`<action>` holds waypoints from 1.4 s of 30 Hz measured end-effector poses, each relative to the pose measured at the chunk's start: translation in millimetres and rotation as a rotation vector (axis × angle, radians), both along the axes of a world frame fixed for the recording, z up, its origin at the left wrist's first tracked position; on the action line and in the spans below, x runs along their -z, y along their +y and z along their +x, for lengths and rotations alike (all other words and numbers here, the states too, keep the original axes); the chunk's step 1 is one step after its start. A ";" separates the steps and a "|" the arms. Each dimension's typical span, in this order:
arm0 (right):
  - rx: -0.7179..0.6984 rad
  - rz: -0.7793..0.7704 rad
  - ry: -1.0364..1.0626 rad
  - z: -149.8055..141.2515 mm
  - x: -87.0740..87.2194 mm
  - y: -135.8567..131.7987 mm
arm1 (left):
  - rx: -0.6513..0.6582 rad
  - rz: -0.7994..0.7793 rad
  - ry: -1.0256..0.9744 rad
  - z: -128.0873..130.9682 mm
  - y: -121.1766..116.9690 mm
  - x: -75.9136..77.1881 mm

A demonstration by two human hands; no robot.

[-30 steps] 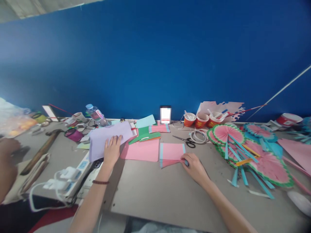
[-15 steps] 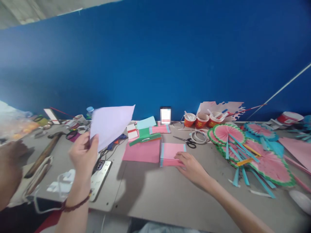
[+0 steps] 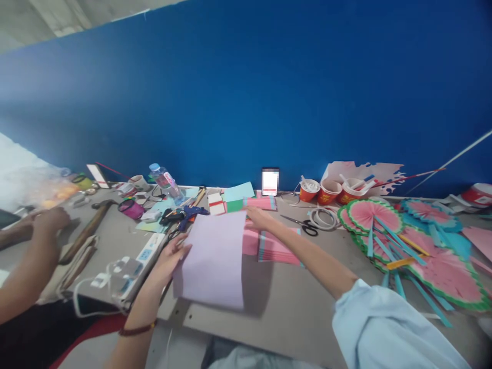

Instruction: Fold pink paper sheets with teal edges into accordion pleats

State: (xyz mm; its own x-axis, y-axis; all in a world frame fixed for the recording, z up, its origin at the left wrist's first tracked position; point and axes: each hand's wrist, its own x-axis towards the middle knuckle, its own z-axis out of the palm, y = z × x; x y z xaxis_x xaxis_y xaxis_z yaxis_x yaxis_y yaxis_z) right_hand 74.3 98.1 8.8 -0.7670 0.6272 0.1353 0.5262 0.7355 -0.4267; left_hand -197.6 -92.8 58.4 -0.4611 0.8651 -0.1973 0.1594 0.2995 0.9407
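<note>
My left hand [image 3: 175,256] is closed on the left edge of a lavender sheet of paper [image 3: 213,261], which slopes above the table near its front. Reaching across the table, my right hand [image 3: 259,218] is at the sheet's upper right corner, above pink paper [image 3: 250,241]; its fingertips are partly hidden, and whether it grips anything is unclear. Under my right forearm lies a stack of pink folded paper [image 3: 279,251] with light blue edges. Behind the sheet are a green piece [image 3: 234,206], a light blue sheet [image 3: 239,191] and a small pink-and-blue folded strip [image 3: 263,203].
Scissors [image 3: 307,225] and a white cable coil [image 3: 323,219] lie right of centre. Red paper cups [image 3: 329,192] stand at the wall, near watermelon-patterned paper fans [image 3: 372,220]. A power strip [image 3: 148,251], bottle [image 3: 167,182] and hammer [image 3: 88,225] are leftward, beside another person's hand [image 3: 54,223].
My left hand has lowered the lavender sheet and brought it rightward to the table's middle. My right hand has left the pink stack and moved up to the sheet's far corner.
</note>
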 end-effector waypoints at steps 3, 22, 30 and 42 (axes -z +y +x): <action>-0.048 0.035 -0.012 -2.5 2.8 4.8 | 0.201 -0.152 -0.068 -0.7 -9.8 10.7; 0.195 0.100 -0.131 -8.1 -18.5 1.0 | 0.260 -0.054 0.104 26.7 33.1 42.6; 0.230 0.058 -0.150 -13.7 -37.7 0.4 | 0.307 -0.015 0.043 35.2 78.5 54.1; 0.173 0.058 -0.093 -12.5 -31.4 -10.4 | 0.186 0.043 0.552 38.2 96.5 30.5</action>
State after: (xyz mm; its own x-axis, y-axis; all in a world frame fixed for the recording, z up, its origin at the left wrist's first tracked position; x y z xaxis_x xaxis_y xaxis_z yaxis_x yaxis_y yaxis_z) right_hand 61.8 87.7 40.2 -0.6591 0.7441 0.1088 0.6823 0.6525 -0.3297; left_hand -159.3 3.6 27.9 -0.3250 0.9434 0.0658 0.6760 0.1830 0.7138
